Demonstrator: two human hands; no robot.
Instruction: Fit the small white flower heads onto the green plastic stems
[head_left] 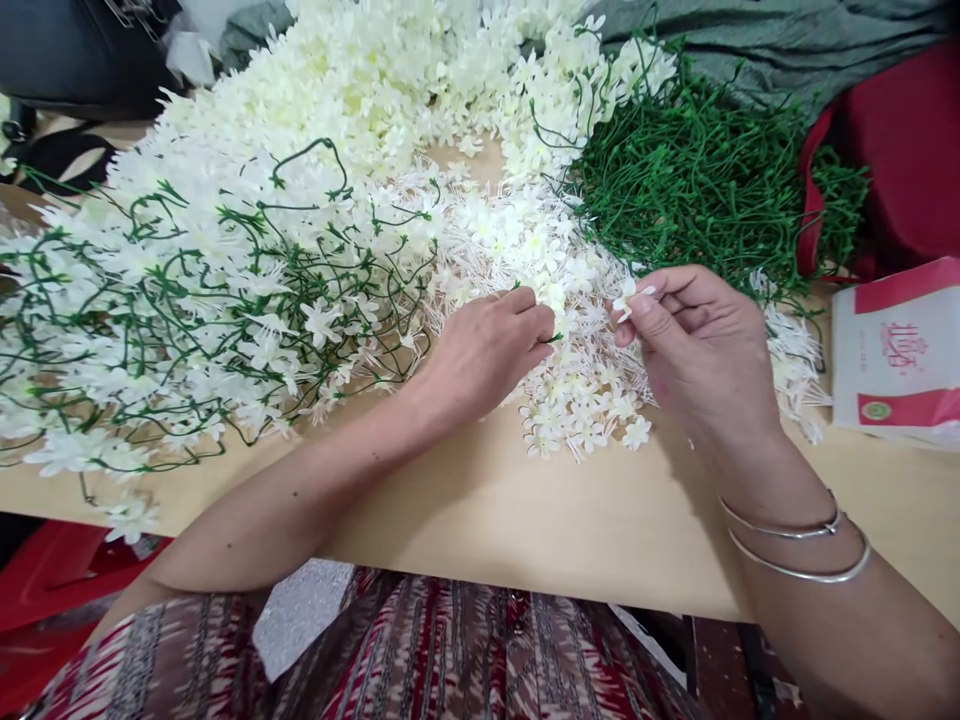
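My right hand (697, 340) pinches a small white artificial flower (627, 297) between thumb and fingertips. To its left, my left hand (495, 345) is closed with its back toward me; bits of a green plastic stem (556, 338) poke out at its fingers, and the rest of that stem is hidden. Loose small white flowers (585, 400) lie in a heap under and between both hands. Left of my left hand spreads a pile of white flowers on green stems (225, 300). A tangled heap of bare green stems (697, 180) lies beyond my right hand.
Large white blossoms (360, 90) are heaped at the back of the wooden table (480, 510). At the right are a red-and-white packet (896, 350) and a dark red bag (900, 150). Green cloth (780, 50) lies behind, a black bag (82, 60) at back left.
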